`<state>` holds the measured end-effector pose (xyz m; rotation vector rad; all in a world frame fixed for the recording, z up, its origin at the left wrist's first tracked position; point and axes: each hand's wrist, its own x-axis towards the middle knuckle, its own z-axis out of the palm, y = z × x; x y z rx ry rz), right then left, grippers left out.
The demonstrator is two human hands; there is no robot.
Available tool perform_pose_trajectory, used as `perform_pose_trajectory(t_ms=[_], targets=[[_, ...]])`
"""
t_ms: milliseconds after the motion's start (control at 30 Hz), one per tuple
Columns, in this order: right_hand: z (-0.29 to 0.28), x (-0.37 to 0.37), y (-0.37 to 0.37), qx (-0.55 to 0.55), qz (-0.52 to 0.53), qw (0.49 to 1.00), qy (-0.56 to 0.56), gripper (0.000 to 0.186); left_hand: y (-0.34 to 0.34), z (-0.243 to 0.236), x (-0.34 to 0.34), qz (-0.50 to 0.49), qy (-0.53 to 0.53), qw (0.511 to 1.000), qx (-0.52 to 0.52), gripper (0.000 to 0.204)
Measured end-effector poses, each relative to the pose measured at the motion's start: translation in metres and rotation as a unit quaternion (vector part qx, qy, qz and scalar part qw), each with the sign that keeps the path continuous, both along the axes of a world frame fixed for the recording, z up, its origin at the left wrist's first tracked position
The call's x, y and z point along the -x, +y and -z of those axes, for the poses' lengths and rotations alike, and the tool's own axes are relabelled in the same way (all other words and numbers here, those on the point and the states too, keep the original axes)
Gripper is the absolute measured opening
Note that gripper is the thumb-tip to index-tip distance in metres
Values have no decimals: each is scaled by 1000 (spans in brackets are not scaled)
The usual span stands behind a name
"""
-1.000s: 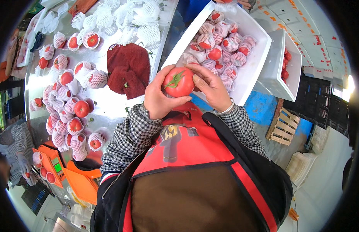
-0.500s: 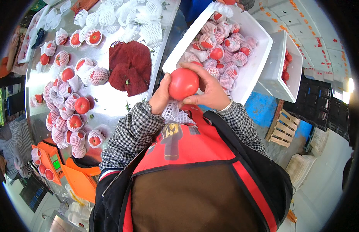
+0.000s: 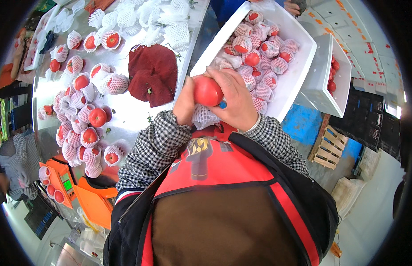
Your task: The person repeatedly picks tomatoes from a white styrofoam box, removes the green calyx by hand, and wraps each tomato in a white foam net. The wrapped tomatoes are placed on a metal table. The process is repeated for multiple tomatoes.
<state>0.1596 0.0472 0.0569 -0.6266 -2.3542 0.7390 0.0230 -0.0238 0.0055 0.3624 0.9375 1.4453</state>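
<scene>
A large bare red tomato (image 3: 206, 91) is held in front of my chest between both hands. My left hand (image 3: 184, 103) is closed against its left side, with the thumb along the edge. My right hand (image 3: 238, 98) curls over its top and right side. Just under the tomato hangs a white foam net sleeve (image 3: 203, 118); which fingers hold it, I cannot tell. Beyond my hands stands a white foam box (image 3: 300, 73) filled with tomatoes in foam nets (image 3: 252, 58). To the left, a dark red cloth (image 3: 153, 73) lies on a metal table (image 3: 126, 105).
Netted tomatoes (image 3: 89, 137) crowd the table's left side, and loose foam nets (image 3: 176, 35) pile at its far end. An orange scale (image 3: 64, 181) sits at lower left. Right of the box are another foam box (image 3: 323, 73), a wooden pallet (image 3: 330, 147) and another person's hand (image 3: 292, 7).
My right hand has shifted left and wrapped further over the tomato, its fingers now across the top. The whole view has moved slightly.
</scene>
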Motion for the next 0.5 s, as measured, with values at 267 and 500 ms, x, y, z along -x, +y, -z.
perform_pose_trajectory(t_ms=[267, 500], targets=[[2, 4, -1, 58, -5, 998, 1, 72, -4, -4, 0, -38, 196, 979, -26, 40], [6, 4, 1, 65, -2, 998, 17, 66, -2, -2, 1, -49, 242, 968, -35, 42]])
